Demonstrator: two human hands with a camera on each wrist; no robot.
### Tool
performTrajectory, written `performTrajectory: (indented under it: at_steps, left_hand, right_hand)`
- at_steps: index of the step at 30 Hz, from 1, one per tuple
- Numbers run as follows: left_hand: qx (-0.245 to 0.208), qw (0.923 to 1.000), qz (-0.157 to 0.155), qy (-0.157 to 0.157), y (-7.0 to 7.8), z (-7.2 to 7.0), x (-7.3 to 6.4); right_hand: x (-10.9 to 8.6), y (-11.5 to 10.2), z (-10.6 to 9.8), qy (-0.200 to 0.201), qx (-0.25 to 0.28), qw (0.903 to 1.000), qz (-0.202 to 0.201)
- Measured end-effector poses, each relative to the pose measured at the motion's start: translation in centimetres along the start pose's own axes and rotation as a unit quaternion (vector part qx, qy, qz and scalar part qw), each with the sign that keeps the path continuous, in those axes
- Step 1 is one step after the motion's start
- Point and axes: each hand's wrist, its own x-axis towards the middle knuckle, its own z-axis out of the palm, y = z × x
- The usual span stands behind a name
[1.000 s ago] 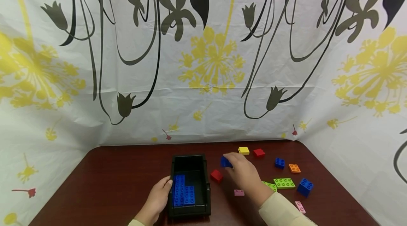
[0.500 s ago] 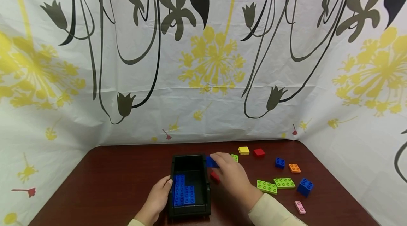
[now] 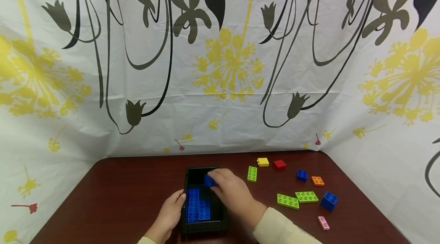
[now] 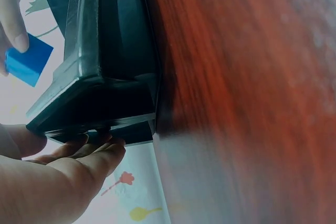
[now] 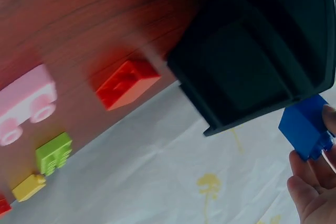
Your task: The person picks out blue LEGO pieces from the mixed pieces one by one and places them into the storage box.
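In the head view, a black plastic bin (image 3: 205,228) stands on the table, with several blue bricks (image 3: 194,206) lying in its left part. My left hand (image 3: 167,213) grips the bin's left wall, thumb near the rim and the other fingers against the outside, as the left wrist view shows. Over the far half of the bin, my right hand (image 3: 237,194) pinches a blue toy building brick (image 3: 209,181) between thumb and fingers. The right wrist view shows studs on this held brick (image 5: 303,127). From the left wrist, the brick (image 4: 30,61) appears above the bin's rim.
Right of the bin lie green bricks (image 3: 288,201), a large blue brick (image 3: 329,201), a pink one (image 3: 324,223), an orange one (image 3: 317,181) and a yellow one (image 3: 263,162). A red brick (image 5: 126,83) lies near the bin, hidden in the head view.
My right hand has carried the blue brick leftward from the table's right side to above the bin. My left hand and the bin have stayed in place.
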Motion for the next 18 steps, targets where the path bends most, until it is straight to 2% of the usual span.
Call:
performTrajectory:
  at_steps: [4,8,13,18]
  left_hand:
    - [-0.003,1.0,0.007,0.005,-0.1,0.1,0.0]
    - [-0.007,0.9999,0.01,0.004,-0.1,0.1,0.0]
    - [-0.011,0.9999,0.005,-0.001,-0.1,0.0,0.0]
    - [-0.013,0.9999,0.001,-0.003,-0.1,-0.1,0.0]
  right_hand:
    - [0.5,-0.5,0.5,-0.034,-0.013,0.9993,-0.003]
    - [0.8,-0.6,1.2,-0.062,-0.017,0.9979,0.011]
    - [1.2,-0.6,1.8,-0.079,-0.021,0.9965,0.014]
    - [1.6,-0.7,2.2,-0.12,-0.02,0.9923,0.024]
